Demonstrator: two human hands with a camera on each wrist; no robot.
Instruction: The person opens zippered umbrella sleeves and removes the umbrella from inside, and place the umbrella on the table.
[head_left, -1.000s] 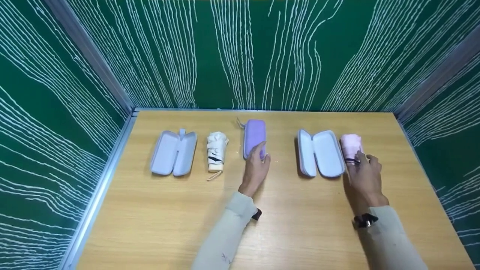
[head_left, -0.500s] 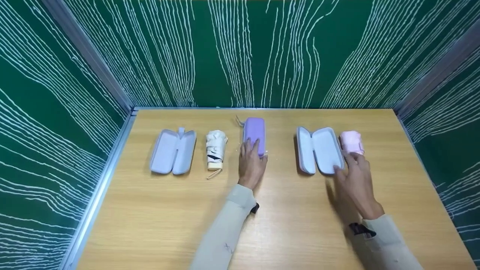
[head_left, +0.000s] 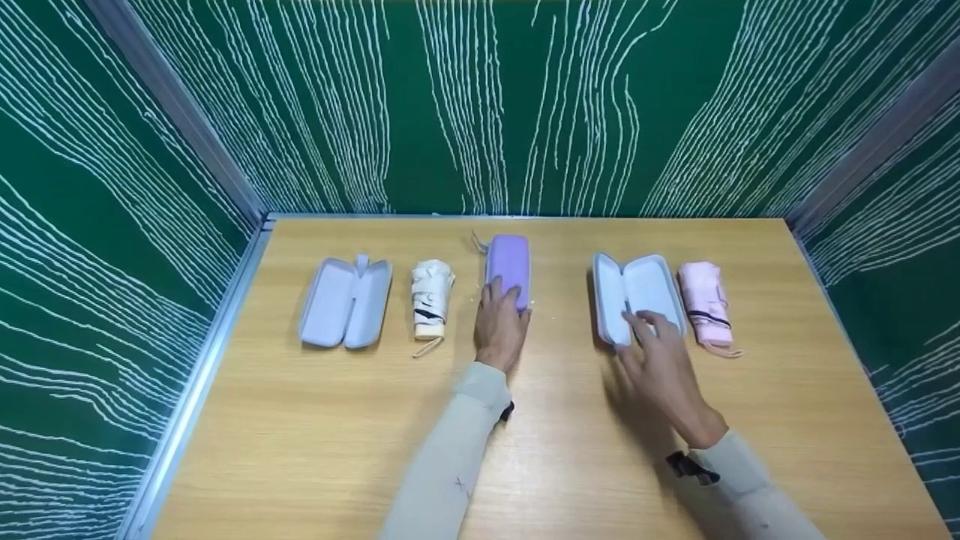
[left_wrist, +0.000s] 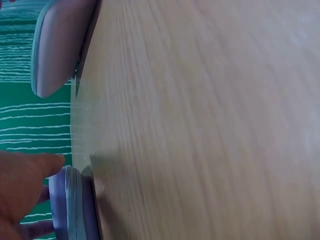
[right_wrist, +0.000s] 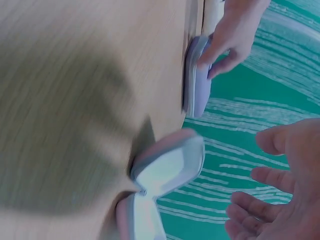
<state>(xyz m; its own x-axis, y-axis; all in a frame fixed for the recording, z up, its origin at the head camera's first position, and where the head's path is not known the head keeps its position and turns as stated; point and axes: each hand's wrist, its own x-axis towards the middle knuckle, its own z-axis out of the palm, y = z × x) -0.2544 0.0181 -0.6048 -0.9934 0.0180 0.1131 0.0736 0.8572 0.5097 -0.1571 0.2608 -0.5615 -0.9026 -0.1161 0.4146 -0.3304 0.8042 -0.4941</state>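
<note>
My left hand (head_left: 501, 330) rests its fingers on the near end of a closed purple zip case (head_left: 510, 262). In the left wrist view its thumb (left_wrist: 52, 163) lies at the case's edge. My right hand (head_left: 664, 375) hovers over the near end of an open case (head_left: 651, 281) with a pale lining, its fingers spread and holding nothing. The right wrist view shows that open case's pink outer shell (right_wrist: 170, 146), with the hand apart from it. A folded pink umbrella (head_left: 703, 289) with a dark band and wrist loop lies just right of the open case.
A folded cream umbrella (head_left: 431, 296) lies left of the purple case. Farther left, another open pale case (head_left: 326, 307) lies flat. The wooden table (head_left: 570, 450) meets green walls (head_left: 442, 112) with white wavy lines at the back and sides.
My right hand has left the pink umbrella and moved left over the open case. The left hand has shifted slightly, with more fingers on top of the purple case.
</note>
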